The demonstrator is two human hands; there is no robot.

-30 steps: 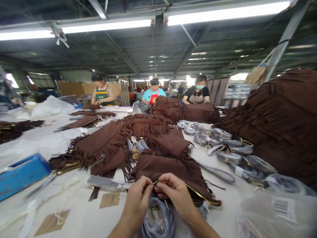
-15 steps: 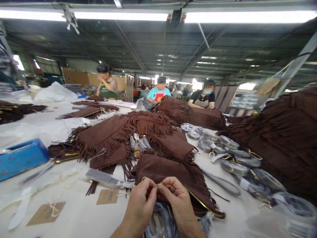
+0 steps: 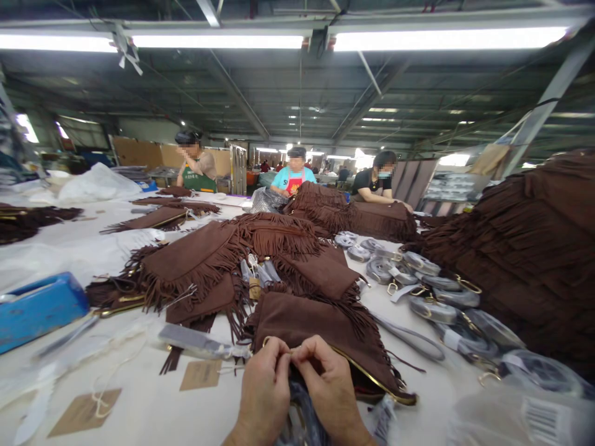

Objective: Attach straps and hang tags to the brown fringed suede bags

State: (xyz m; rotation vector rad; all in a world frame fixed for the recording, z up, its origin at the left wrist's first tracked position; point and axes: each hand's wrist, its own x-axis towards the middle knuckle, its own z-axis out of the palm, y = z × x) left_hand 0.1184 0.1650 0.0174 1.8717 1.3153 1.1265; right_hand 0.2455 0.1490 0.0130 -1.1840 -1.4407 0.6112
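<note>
My left hand (image 3: pixel 266 385) and my right hand (image 3: pixel 323 385) meet fingertip to fingertip, both pinched, over the near edge of a brown fringed bag (image 3: pixel 307 319). Whatever sits between the fingertips is too small and covered to make out. The bag lies flat, its gold zipper (image 3: pixel 372 378) running along the near side and gaping at the right end. Below my wrists is a plastic-wrapped bundle (image 3: pixel 302 412) with metal parts, partly hidden by my hands. A wrapped strip (image 3: pixel 193 339) and a brown card tag (image 3: pixel 201 374) on string lie left of my left hand.
A blue tape dispenser (image 3: pixel 44 310) stands at left near another card tag (image 3: pixel 85 412). Wrapped coiled straps (image 3: pixel 432 310) lie at right before a tall pile of brown fringed pieces (image 3: pixel 520 260). More fringed bags (image 3: pixel 186 254) lie ahead. Several people (image 3: pixel 295 176) are across the table.
Both hands stay pinched together at the bag's edge, the fingers shifting slightly and covering the small gold bit seen between them before. The view has tilted a little.
</note>
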